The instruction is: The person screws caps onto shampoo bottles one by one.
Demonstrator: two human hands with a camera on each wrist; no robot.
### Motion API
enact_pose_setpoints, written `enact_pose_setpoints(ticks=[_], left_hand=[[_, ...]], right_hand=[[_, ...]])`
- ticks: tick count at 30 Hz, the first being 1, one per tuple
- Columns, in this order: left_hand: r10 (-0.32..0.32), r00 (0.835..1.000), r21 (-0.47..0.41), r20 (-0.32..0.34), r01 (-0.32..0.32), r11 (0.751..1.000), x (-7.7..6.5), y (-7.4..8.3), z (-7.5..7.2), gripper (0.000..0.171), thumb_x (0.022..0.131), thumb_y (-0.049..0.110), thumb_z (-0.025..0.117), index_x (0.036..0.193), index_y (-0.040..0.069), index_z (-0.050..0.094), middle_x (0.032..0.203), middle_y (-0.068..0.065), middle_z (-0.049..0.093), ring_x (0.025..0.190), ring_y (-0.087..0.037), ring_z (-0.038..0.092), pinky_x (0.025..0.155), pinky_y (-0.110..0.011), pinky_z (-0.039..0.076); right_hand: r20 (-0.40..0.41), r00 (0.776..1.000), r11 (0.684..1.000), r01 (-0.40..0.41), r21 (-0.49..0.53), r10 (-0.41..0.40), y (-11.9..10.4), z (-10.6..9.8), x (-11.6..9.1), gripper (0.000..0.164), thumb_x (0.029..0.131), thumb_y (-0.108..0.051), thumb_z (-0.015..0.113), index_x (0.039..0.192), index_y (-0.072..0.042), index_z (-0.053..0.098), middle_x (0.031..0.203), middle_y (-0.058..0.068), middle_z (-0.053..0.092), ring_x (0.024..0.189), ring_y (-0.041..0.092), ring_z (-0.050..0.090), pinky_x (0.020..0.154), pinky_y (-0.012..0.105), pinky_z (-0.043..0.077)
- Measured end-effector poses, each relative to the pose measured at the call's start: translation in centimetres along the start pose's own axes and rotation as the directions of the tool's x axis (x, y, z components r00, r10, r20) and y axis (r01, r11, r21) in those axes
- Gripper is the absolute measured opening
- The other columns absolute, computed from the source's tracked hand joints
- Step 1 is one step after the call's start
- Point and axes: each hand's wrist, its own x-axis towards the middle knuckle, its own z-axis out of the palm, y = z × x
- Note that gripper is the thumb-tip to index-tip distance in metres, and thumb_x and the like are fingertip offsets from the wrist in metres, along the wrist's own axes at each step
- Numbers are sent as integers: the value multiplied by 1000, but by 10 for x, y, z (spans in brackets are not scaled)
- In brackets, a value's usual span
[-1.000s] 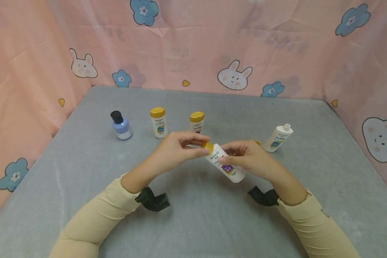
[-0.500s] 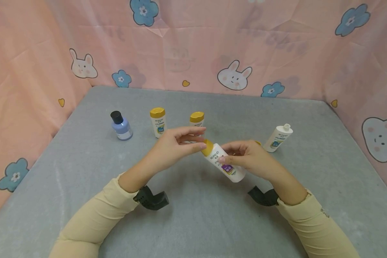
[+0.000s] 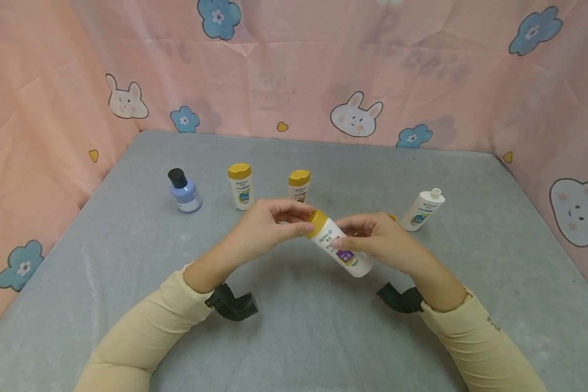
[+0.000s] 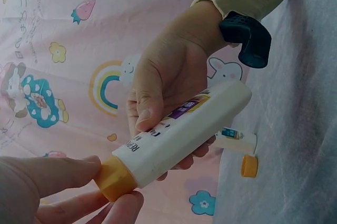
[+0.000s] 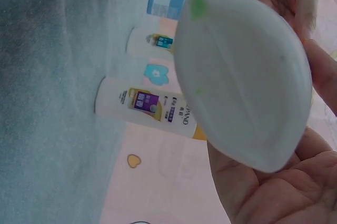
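Observation:
A white shampoo-style bottle (image 3: 355,264) with a purple label is held tilted above the table, its yellow cap (image 3: 318,222) toward the left. My right hand (image 3: 384,245) grips the bottle's body, thumb on the front and fingers behind. With thumb and fingers, my left hand (image 3: 267,228) pinches the cap. From the left wrist view, the cap (image 4: 117,178) sits on the bottle's neck, which is hidden under it. The bottle's base (image 5: 242,76) fills much of the right wrist view, with small green marks on it.
Behind the hands stand a lilac bottle (image 3: 185,193) with a black cap and two yellow-capped white bottles, one on the left (image 3: 242,190) and one nearer the middle (image 3: 299,188). At right, an uncapped white bottle (image 3: 423,209) stands beside a loose yellow cap (image 4: 249,166).
Half a second ago my left fingers had loosened and lifted from the cap; now they pinch it again. The cap looks turned slightly. My right hand and the bottle stay in place.

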Motion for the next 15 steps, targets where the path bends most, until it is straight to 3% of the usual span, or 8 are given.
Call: enact_pose_setpoints(ticks=[15], left_hand=[[35,999,10,17,-36,999,0,1,1,31,90,14,73,120,8,71,115,-7,72,100,-16,68,85,-28,58]], right_hand=[[10,1000,1000,-8,28,7,0,0,0,35,92,-19,71,121,1,68,107,17,72,87,21,67,75,33,58]])
